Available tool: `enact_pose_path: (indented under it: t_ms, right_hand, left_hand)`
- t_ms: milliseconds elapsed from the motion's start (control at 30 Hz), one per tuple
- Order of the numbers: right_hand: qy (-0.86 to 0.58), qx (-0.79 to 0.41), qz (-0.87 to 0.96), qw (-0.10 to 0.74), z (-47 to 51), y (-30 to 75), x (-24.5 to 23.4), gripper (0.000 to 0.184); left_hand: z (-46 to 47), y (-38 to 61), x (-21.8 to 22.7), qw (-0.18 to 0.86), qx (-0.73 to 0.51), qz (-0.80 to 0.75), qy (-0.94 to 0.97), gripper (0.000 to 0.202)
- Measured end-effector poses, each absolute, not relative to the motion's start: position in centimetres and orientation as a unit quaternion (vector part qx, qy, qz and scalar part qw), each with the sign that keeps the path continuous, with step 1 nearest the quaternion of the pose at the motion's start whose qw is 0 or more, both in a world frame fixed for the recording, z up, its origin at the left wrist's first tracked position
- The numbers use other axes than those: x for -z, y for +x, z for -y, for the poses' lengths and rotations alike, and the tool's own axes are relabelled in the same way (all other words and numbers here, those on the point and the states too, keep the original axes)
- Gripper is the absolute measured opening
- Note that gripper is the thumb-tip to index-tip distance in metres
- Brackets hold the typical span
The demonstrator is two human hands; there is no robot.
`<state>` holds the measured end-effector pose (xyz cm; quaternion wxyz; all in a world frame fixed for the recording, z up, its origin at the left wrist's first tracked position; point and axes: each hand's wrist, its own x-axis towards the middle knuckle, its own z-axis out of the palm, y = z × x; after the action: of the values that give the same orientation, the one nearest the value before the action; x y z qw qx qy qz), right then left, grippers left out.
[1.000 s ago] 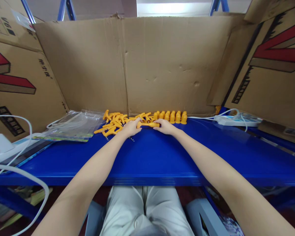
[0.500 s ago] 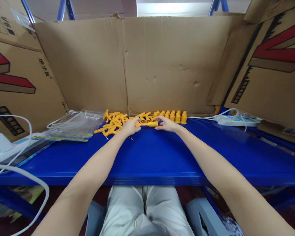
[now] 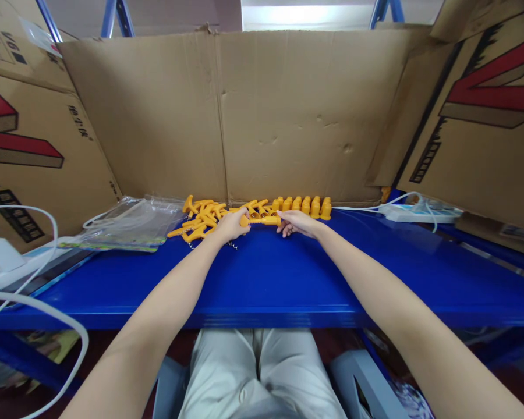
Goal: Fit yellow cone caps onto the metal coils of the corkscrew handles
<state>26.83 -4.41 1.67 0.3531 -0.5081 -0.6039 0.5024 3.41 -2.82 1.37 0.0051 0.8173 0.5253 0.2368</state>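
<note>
A yellow plastic corkscrew (image 3: pixel 264 221) lies level between my two hands, just above the blue tabletop. My left hand (image 3: pixel 234 224) is closed around its left end. At the other end, my right hand (image 3: pixel 295 223) presses its fingertips against the piece, the lower fingers curled beneath. To the left, by my left hand, is a loose pile of yellow corkscrew handles (image 3: pixel 201 218), some with metal spirals showing. Behind my right hand stand several yellow bell-shaped corkscrew bodies (image 3: pixel 315 207) in rows. Part of the handles is hidden behind my left hand.
Clear plastic bags (image 3: pixel 128 226) lie left of the pile. White power strips sit at the left (image 3: pixel 9 265) and right (image 3: pixel 419 213), with white cables. Cardboard panels (image 3: pixel 288 116) wall off the back and sides of the blue table (image 3: pixel 271 279).
My right hand has turned at the corkscrew's right end, its fingers rolling down and curling under. My left hand and the corkscrew stay nearly in place.
</note>
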Motion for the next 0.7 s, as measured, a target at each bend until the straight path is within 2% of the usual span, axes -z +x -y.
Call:
enact_pose_path:
  t_ms: [133,267,400,700]
  right_hand:
    - [-0.484,-0.524,0.614,0.337,4.67,27.20,-1.97,0.019]
    - [-0.473,-0.524,0.622,0.337,4.70,27.50,-1.94,0.025]
    - [-0.464,-0.521,0.632,0.338,4.43,27.44,-1.61,0.018]
    - [-0.465,-0.528,0.621,0.345,4.43,27.35,-1.75,0.016]
  left_hand:
    - [2.62,3.24,-1.32,0.015,-0.243,-0.523,0.817,0.031]
    - [2.60,3.14,-1.31,0.016,-0.247,-0.518,0.819,0.030]
    - [2.68,3.14,-1.36,0.024,-0.248,-0.519,0.818,0.029]
    - [2.55,3.10,-1.29,0.005,-0.248,-0.517,0.820,0.030]
